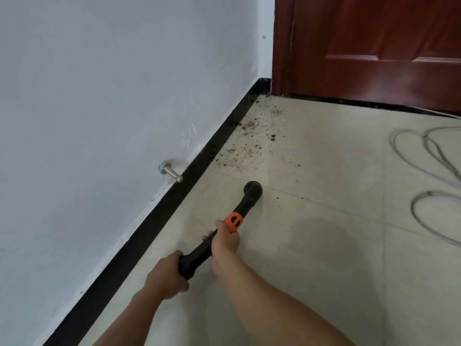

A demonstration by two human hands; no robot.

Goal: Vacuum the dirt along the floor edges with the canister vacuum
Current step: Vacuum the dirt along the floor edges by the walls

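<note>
A black vacuum wand (245, 204) with an orange collar (234, 222) points toward the corner, its round nozzle (253, 189) low over the beige tile floor. My right hand (224, 242) grips the wand just behind the orange collar. My left hand (167, 277) grips the wand's near end. Brown dirt (245, 143) lies scattered along the black baseboard (174, 193) from just beyond the nozzle to the corner by the door. The nozzle sits a short way in front of the nearest crumbs. The canister is out of view.
A white wall (99, 96) runs along the left with a metal door stop (171, 171) sticking out above the baseboard. A dark red wooden door (374, 46) closes the far side. Grey cable loops (429, 171) lie on the floor at the right.
</note>
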